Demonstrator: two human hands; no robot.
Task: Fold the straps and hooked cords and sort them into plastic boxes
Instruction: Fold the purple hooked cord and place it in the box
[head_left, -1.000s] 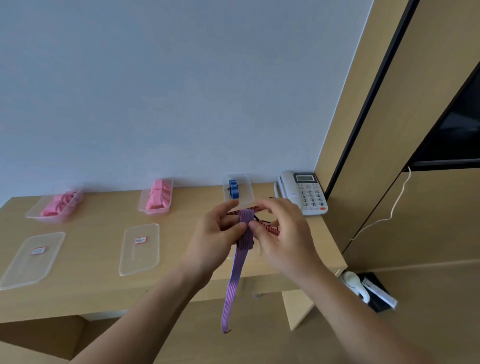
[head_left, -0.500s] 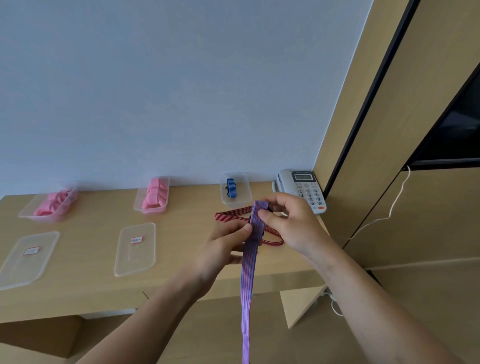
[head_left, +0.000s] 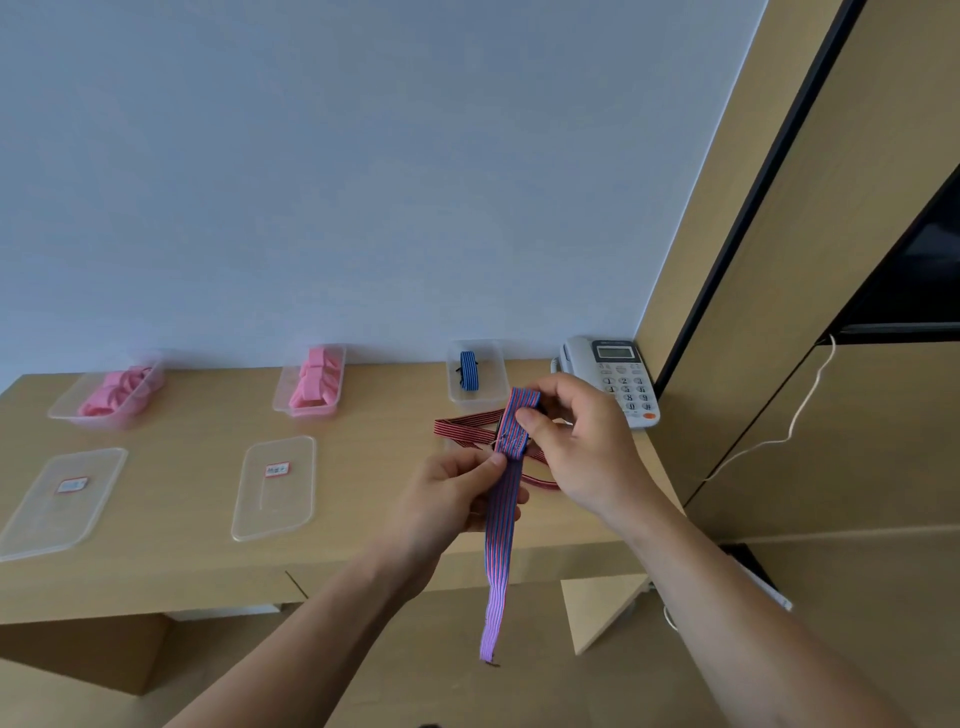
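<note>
Both hands were occupied above the right end of the table (head_left: 182, 561), near its front edge. The left hand (head_left: 452, 501) pinched the blue-and-red striped strap (head_left: 506, 499) between thumb and fingers just below the strap's folded upper part. The right hand (head_left: 582, 447) gripped that folded upper part, thumb pressed on the front face and fingers curled behind it. Below the left hand's pinch the strap hung straight down past the front edge of the table. A small dark fitting showed at its bottom end, too small to identify.

A red-and-black striped strap (head_left: 462, 428) lay loose on the table behind the hands and was partly hidden by them.

Three clear plastic boxes stood along the back edge. The left box (head_left: 67, 410), near the back left corner, held loosely coiled pink straps (head_left: 117, 392). The middle box (head_left: 332, 405) held folded pink straps (head_left: 313, 379). The right box (head_left: 493, 384) held one folded blue striped strap (head_left: 468, 370).

Two clear lids lay flat nearer the front edge, each bearing a small red-bordered label: the left lid (head_left: 60, 501) and the middle lid (head_left: 275, 486). The label text was illegible.

A white telephone (head_left: 615, 376) sat at the back right corner, against the wooden cabinet (head_left: 779, 312).
</note>
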